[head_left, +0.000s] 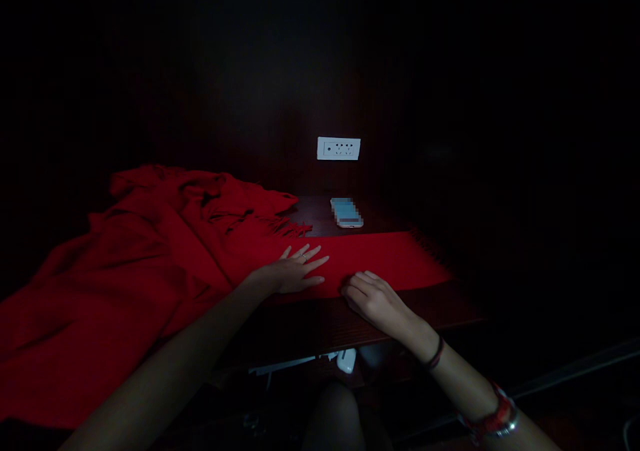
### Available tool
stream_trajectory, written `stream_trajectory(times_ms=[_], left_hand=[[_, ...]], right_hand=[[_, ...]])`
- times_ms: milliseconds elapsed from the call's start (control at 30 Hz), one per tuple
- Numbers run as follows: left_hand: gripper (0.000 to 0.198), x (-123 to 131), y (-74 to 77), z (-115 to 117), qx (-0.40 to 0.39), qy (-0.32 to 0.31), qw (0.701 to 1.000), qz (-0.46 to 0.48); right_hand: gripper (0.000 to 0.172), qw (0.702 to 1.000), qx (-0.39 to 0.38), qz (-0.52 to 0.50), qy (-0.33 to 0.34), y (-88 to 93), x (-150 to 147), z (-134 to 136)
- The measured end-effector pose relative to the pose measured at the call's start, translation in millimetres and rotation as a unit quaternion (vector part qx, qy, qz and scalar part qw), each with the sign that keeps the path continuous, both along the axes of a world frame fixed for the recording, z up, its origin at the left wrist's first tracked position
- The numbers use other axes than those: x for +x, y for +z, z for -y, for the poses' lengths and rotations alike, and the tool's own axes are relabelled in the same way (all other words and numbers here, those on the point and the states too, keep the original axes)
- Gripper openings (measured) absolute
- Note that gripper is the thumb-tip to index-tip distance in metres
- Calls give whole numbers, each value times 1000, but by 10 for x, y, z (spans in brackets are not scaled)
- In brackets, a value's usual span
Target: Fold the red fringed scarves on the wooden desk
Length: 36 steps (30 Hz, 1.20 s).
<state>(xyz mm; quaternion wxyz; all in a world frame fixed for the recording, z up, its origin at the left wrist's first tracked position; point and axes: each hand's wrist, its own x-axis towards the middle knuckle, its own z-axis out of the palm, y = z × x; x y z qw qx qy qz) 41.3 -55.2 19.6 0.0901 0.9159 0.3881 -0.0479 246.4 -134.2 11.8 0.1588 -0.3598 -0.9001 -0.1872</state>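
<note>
A red fringed scarf (395,258) lies across a dark wooden desktop. Its right part is a flat, smooth strip ending in a fringe, while the left part is heaped in loose folds that hang over the near edge. My left hand (295,274) rests flat on the strip with its fingers spread, a ring on one of them. To the right of it, my right hand (370,296) is closed at the strip's near edge, fingertips curled down onto the cloth. Exactly how much cloth is between those fingers is hidden.
A phone (347,212) with a blurred screen lies behind the strip. On the dark back wall is a white socket panel (339,148). Below the desktop's front edge (320,344) a small white object (346,360) shows, above my knee (333,414). The surroundings are very dark.
</note>
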Motion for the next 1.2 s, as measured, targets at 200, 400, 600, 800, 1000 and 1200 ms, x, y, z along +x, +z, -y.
stream_trajectory(times_ms=[200, 400, 600, 800, 1000, 1200], left_hand=[[65, 12, 1, -12, -18, 5, 1000, -5], [64, -8, -15, -23, -22, -4, 1000, 4], [64, -16, -15, -33, -14, -8, 1000, 5], [60, 29, 21, 0, 60, -43, 997, 25], [59, 97, -22, 40, 38, -25, 999, 22], [58, 79, -25, 29, 24, -43, 999, 22]], right_hand=[[17, 987, -146, -57, 26, 165, 0, 4], [30, 980, -167, -107, 29, 68, -59, 36], [37, 966, -243, -87, 15, 33, 259, 111], [46, 965, -213, -116, -101, 162, 487, 68], [45, 953, -252, -36, -161, -16, 597, -67], [47, 948, -250, -54, -188, 49, 873, -4]])
